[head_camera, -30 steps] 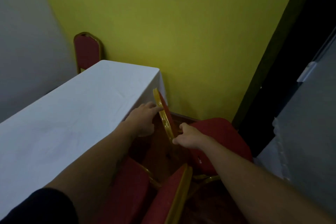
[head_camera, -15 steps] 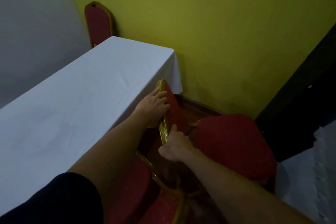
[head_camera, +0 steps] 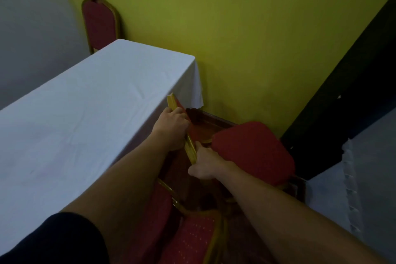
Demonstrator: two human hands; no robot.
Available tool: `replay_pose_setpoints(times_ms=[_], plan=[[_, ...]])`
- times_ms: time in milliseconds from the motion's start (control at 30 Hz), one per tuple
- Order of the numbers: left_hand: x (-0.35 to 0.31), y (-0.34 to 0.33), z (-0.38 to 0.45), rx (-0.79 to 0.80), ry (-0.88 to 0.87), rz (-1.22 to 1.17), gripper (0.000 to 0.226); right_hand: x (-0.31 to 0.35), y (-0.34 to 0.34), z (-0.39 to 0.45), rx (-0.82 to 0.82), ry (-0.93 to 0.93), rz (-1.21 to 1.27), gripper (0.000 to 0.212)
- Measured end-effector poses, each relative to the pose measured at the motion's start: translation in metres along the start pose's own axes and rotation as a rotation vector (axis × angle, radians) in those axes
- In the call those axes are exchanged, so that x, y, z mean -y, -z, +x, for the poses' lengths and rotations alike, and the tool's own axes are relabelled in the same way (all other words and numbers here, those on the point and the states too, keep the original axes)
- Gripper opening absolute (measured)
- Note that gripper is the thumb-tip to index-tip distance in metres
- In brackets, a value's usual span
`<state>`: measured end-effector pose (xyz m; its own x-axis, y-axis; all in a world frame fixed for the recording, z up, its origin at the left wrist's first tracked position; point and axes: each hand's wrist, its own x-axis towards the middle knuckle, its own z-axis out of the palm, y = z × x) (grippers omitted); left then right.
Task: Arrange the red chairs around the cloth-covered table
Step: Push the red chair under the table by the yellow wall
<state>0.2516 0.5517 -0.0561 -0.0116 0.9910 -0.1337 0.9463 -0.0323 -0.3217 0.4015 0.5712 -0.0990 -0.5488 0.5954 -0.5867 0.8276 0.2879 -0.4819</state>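
Note:
A long table under a white cloth [head_camera: 85, 118] runs from lower left toward the yellow wall. Beside its right edge stands a red chair with a gold frame: its backrest [head_camera: 174, 104] is seen edge-on and its seat [head_camera: 255, 152] points right. My left hand [head_camera: 172, 126] grips the top of that backrest. My right hand [head_camera: 206, 165] grips the gold frame lower down. Another red chair [head_camera: 99, 23] stands at the table's far side against the wall. A third red chair [head_camera: 190, 240] is just below my arms.
The yellow wall [head_camera: 235, 28] closes the far end. A dark doorway or panel [head_camera: 342, 113] rises on the right, with white draped cloth [head_camera: 353, 199] below it. A grey wall is at the left. The floor gap beside the table is narrow.
Both hands have slid the held chair closer along the table's edge toward the wall, its seat swinging right. My view has moved forward and lower.

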Motion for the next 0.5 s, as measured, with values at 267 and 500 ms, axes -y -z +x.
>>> replay_pose_setpoints(times_ms=[267,500], plan=[[-0.016,0.012,-0.02,-0.006,0.113,-0.082,0.032,-0.012,0.021,-0.025,0.015,0.036,-0.071,0.064],[-0.037,0.013,-0.029,-0.078,0.083,-0.161,0.028,-0.045,0.044,-0.041,-0.044,0.089,-0.24,0.054]])
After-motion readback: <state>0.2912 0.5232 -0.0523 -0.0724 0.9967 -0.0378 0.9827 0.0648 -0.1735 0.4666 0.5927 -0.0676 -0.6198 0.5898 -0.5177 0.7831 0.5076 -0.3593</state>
